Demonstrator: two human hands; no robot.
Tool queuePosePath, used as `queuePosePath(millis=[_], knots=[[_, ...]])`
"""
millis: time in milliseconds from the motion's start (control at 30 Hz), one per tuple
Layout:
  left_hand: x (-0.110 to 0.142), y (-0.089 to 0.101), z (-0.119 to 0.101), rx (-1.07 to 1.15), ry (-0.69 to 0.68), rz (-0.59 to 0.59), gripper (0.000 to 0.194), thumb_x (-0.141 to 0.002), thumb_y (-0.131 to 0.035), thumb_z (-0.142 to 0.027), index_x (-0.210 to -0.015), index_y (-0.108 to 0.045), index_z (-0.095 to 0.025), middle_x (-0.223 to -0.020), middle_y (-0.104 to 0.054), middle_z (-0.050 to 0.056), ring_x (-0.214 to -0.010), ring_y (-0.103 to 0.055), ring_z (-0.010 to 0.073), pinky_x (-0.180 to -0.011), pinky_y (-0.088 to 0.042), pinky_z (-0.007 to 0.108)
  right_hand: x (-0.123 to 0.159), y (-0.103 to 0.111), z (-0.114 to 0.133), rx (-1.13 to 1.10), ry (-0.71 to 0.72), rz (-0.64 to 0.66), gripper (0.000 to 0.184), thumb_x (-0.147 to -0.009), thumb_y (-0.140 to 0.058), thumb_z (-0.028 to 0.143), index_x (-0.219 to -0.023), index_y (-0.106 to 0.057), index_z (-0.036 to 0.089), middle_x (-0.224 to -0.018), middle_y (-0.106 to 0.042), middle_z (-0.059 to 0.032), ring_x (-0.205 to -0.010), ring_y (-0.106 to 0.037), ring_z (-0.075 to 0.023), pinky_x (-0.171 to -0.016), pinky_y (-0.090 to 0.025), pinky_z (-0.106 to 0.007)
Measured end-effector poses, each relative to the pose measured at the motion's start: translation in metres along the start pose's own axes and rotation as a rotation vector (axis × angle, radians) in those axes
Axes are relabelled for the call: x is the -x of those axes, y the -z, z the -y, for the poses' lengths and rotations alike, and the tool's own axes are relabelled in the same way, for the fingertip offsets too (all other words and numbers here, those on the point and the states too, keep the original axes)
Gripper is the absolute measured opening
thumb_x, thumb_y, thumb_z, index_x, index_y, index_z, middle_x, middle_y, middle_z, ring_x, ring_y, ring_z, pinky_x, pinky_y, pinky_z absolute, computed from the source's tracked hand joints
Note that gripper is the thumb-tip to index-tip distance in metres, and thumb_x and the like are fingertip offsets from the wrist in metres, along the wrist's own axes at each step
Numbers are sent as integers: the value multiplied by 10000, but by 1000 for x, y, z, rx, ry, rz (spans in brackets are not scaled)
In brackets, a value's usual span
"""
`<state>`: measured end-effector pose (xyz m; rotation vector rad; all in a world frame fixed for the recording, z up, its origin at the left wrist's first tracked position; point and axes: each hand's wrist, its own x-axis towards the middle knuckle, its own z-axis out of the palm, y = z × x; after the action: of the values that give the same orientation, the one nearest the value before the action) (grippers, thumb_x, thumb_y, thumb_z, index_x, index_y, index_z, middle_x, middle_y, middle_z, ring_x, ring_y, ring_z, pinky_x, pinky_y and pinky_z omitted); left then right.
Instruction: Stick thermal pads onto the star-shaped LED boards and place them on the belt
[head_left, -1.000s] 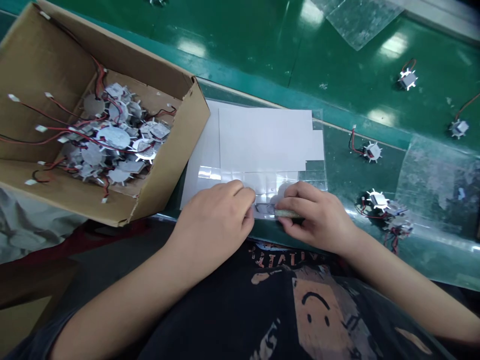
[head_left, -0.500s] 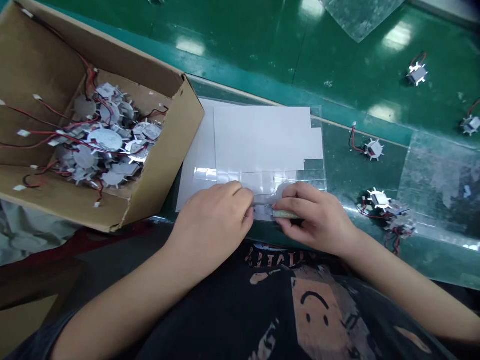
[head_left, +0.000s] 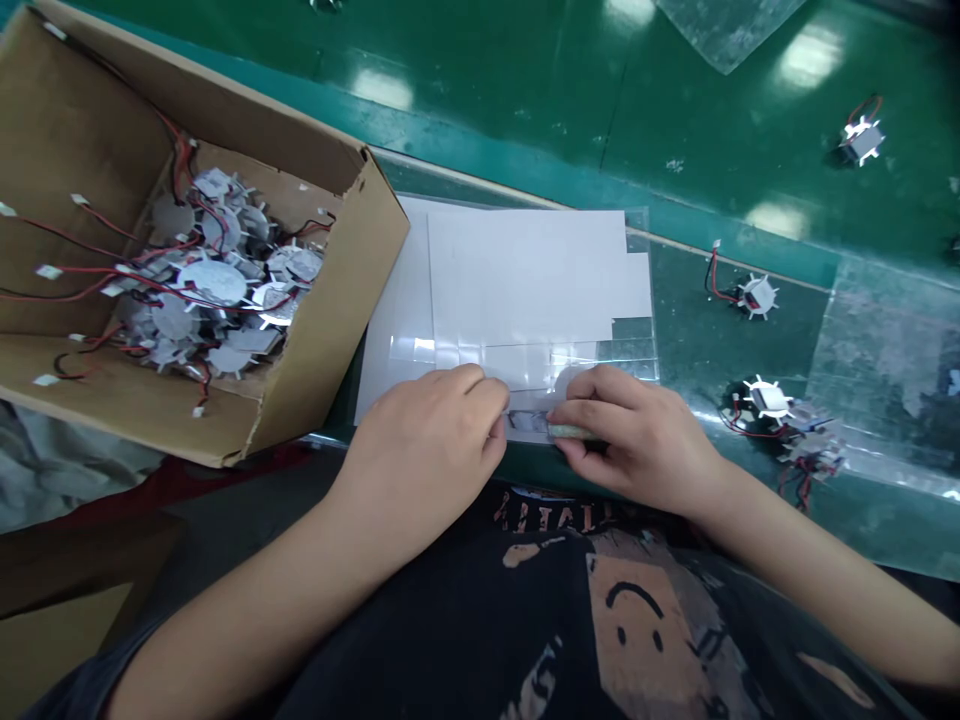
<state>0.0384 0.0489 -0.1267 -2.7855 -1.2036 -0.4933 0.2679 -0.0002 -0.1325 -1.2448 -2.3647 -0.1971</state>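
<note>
The right hand (head_left: 637, 440) pinches one narrow pale strip (head_left: 570, 431) between thumb and fingertips. The strip sits at the near edge of a clear plastic sheet (head_left: 636, 340), close to the bench edge. The left hand (head_left: 424, 445) lies just beside it, fingers curled and pressed together, fingertips on the plastic next to one small grey patch (head_left: 527, 422). Whether that hand holds anything cannot be told.

Two overlapping white sheets (head_left: 525, 275) lie on the plastic, with a row of glossy film strips (head_left: 517, 365) between them and the hands. To the left, touching the plastic's corner, stands one cardboard box (head_left: 360, 270) holding a heap of wired, star-edged metal discs (head_left: 214, 285), too tangled to count. To the right on the green bench (head_left: 480, 90) lie three separate wired discs (head_left: 862, 142) (head_left: 757, 296) (head_left: 766, 398) and one small clump (head_left: 811, 450). Two more plastic sheets (head_left: 724, 25) (head_left: 885, 370) lie on the bench.
</note>
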Motion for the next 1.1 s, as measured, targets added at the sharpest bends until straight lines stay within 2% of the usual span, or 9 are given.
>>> queuePosePath(millis=[200,567,767,833,933,1000,1100], knots=[[0,0,0,7,1,-14,128,-918,-457,-237,-827,-543,-209,-805,-541,-3,-755,-512,188,-632,-247,338,1,-1,0,-27,-8,-6,212,-857,-612,230,-1067,-649,228,-1050,-599,-20,-875,-607,-136,-690,-475,-278],[-5,4,-4,35,45,66,192,-929,-414,-247,-785,-532,-202,-801,-537,9,-717,-479,190,-618,-233,323,2,-4,-2,-29,19,-34,209,-855,-620,239,-1061,-649,224,-1037,-601,-23,-868,-612,-150,-663,-478,-296],[-3,0,-4,25,53,65,173,-916,-416,-258,-787,-519,-207,-787,-535,20,-694,-477,206,-629,-198,329,11,13,5,-21,12,-65,215,-876,-621,238,-1089,-627,212,-1051,-601,-40,-921,-606,-168,-714,-513,-313],[-3,-3,-2,12,43,51,188,-910,-398,-248,-769,-515,-202,-767,-524,31,-690,-480,213,-639,-192,333,22,23,-1,19,-24,-170,251,-869,-637,207,-1119,-611,201,-1054,-598,-50,-933,-595,-158,-748,-518,-310],[-5,-7,-1,18,59,69,227,-908,-359,-248,-757,-521,-197,-766,-522,46,-710,-495,225,-652,-206,337,45,36,-22,206,-158,-384,283,-850,-659,161,-1128,-606,181,-1045,-583,-62,-922,-583,-138,-775,-517,-293],[-7,-6,-2,22,91,98,233,-907,-344,-253,-763,-517,-194,-789,-534,50,-727,-505,229,-648,-203,332,58,40,-34,339,-276,-410,248,-867,-648,195,-1114,-621,186,-1037,-588,-62,-899,-583,-147,-780,-520,-314],[-10,-2,-6,24,132,123,215,-893,-339,-225,-769,-512,-189,-819,-551,44,-732,-499,217,-643,-194,327,64,35,-33,536,-386,-388,251,-881,-638,279,-1122,-641,208,-1175,-607,-67,-1069,-555,-262,-913,-478,-477]])
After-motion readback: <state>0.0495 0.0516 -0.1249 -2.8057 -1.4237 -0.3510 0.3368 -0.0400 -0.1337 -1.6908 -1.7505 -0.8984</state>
